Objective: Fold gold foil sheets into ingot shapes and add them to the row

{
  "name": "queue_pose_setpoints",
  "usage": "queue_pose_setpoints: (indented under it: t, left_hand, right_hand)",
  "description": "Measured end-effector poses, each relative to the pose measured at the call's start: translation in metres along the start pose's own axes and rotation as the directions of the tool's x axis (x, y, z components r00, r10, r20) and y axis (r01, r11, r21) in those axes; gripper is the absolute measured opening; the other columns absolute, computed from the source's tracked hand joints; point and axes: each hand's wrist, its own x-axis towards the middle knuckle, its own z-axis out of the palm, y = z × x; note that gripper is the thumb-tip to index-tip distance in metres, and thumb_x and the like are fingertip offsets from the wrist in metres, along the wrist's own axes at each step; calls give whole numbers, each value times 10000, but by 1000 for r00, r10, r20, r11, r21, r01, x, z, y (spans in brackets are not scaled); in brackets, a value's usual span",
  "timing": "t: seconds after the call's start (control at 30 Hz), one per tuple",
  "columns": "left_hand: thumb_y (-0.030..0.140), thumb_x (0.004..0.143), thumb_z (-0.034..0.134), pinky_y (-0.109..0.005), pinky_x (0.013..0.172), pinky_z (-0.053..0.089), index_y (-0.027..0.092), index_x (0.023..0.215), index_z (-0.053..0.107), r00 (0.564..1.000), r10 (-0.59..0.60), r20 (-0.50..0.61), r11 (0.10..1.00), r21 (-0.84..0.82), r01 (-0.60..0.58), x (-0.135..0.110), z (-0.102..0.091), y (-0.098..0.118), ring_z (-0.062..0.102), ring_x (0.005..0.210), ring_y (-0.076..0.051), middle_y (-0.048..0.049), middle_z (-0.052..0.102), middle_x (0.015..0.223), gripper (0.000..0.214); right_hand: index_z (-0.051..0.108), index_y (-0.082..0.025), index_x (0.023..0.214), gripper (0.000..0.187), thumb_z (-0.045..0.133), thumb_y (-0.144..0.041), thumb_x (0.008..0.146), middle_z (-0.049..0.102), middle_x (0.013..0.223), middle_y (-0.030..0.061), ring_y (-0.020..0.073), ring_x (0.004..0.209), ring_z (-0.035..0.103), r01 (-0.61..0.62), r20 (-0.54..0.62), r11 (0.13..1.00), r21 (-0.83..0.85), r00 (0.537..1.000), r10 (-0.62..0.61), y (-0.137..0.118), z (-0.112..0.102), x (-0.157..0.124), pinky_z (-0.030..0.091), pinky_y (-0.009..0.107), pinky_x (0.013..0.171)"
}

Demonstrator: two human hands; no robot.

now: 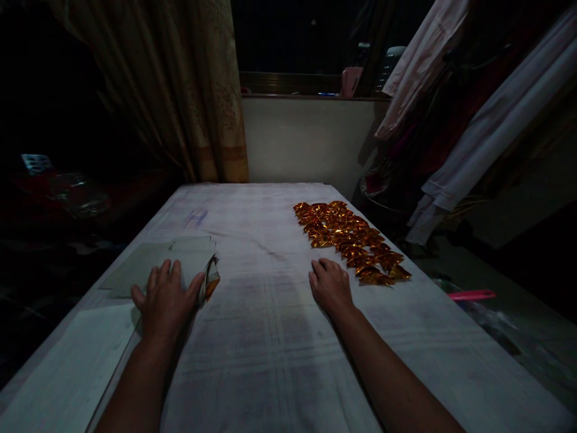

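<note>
My left hand (165,299) lies flat with fingers spread on a stack of pale square sheets (192,255) at the left of the table; gold-orange foil shows at the stack's right edge (211,285). My right hand (330,284) rests palm down on the cloth-covered table (261,337) with its fingers curled under, holding nothing I can make out. Just beyond and right of it lies a spread of several folded gold-orange foil pieces (349,237), running from the far middle toward the right edge.
A white sheet (76,367) lies at the near left of the table. A curtain (180,90) hangs behind the far left corner; clothes (473,108) hang at the right. A pink object (471,294) lies beyond the right edge. A window ledge (311,93) runs along the back.
</note>
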Motion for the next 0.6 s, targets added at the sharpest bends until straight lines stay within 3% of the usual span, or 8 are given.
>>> queue_pose_setpoints:
  t: [0.2,0.43,0.6]
  left_hand:
    - [461,997,293,-667,1170,197,62,1458,491,1000,21,3,1000,10,-21,1,-1,-3,339,1464,-372,-201,420,1572,641]
    - [422,996,320,-506,1154,324,68,1417,543,996,76,-37,997,6,-76,6,12,-11,432,1400,-337,-194,507,1504,593]
    - [481,977,347,-529,1169,291,83,1440,530,995,82,56,996,31,-84,13,21,-14,373,1441,-354,-193,446,1554,638]
  right_hand:
    - [690,-196,1222,288,579,-238,960,657,1293,115,260,1171,572,-1,1,1000,13,1000,1,1,-1,0,410,379,952]
    - [702,-223,1193,271,593,-236,945,662,1274,98,250,1160,568,4,-14,1000,26,1000,-4,3,1,-1,407,364,945]
    - [702,-220,1195,277,581,-239,946,662,1272,106,255,1152,567,9,-20,999,38,1000,-8,4,1,-1,410,373,942]
